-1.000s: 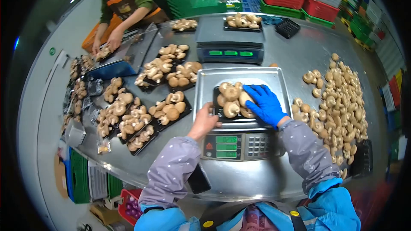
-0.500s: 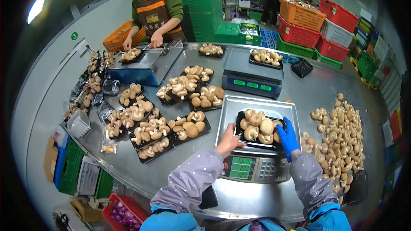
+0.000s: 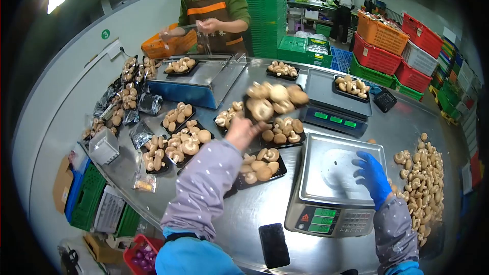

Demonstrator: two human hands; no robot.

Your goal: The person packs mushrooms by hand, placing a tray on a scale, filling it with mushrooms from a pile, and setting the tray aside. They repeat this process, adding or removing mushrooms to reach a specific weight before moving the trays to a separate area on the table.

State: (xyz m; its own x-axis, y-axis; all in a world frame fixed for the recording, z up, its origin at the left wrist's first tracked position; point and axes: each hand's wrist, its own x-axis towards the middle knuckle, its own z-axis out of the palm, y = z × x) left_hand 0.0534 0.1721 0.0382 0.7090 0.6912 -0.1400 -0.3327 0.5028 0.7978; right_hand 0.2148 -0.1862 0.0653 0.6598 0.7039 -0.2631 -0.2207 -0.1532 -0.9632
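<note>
My left hand [image 3: 243, 133] is raised over the trays in the middle of the table and grips a black tray of mushrooms [image 3: 277, 99], which is blurred by motion. My right hand [image 3: 373, 178], in a blue glove, has its fingers spread over the right side of the near scale's bare metal pan [image 3: 318, 173] and holds nothing. Just below my left hand lies another tray of mushrooms [image 3: 261, 169]. A loose heap of mushrooms [image 3: 425, 178] spreads to the right of the scale.
A black phone [image 3: 274, 245] lies near the front edge. A second scale [image 3: 336, 114] bears a mushroom tray [image 3: 352, 86]. Across the table, a person [image 3: 216, 12] handles thin film at a wrapping machine [image 3: 183, 91]. Stacked crates [image 3: 382, 35] stand behind.
The mushroom tray has left the near scale and moved up and left in my left hand. My right hand has let go of it. The person opposite has raised both hands. The view has shifted.
</note>
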